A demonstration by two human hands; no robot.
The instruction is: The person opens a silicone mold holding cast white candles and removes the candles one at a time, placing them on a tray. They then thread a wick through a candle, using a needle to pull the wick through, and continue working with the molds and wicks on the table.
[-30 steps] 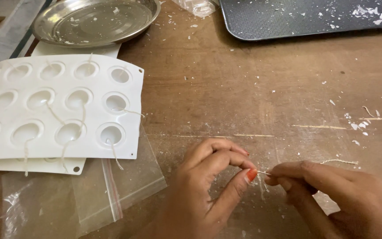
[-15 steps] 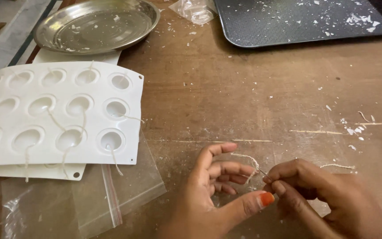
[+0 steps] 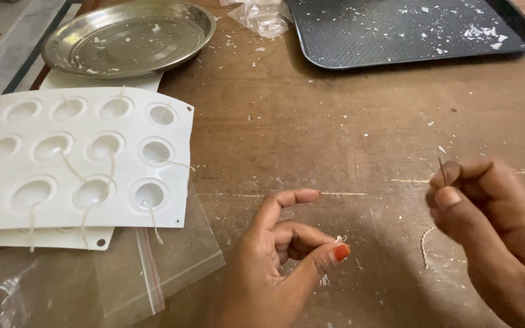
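The hands have drawn apart since half a second ago, when they met over the thread; now the right hand pinches a thin dark needle upright, and the left hand pinches a frayed white wick end between thumb and finger; the white silicone mould holds wicks in several cavities; the round steel plate and dark tray hold only wax flakes.
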